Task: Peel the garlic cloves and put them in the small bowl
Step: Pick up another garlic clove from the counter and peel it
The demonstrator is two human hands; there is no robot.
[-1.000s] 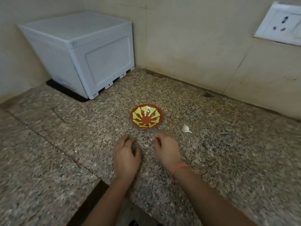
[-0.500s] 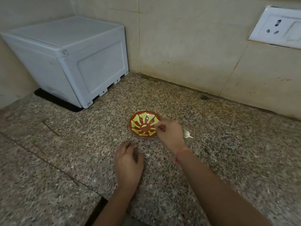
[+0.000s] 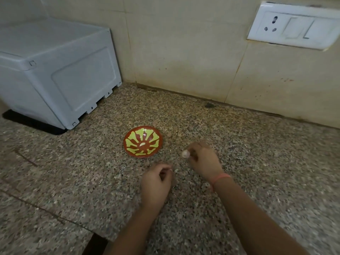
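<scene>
- The right hand (image 3: 204,159) pinches a clove (image 3: 185,154) at its fingertips, just right of the bowl (image 3: 131,152) and low over the counter (image 3: 73,181)
- The other clove (image 3: 142,144) lies in the middle of the bowl
- The left hand (image 3: 156,183) is near the right one, in front of the bowl, with its fingers curled in; a pale speck shows at the fingertips, but I cannot tell whether it holds anything
- An orange band (image 3: 220,178) circles the right wrist
- A grey box (image 3: 64,80) stands back left, and a socket (image 3: 292,28) sits on the wall
</scene>
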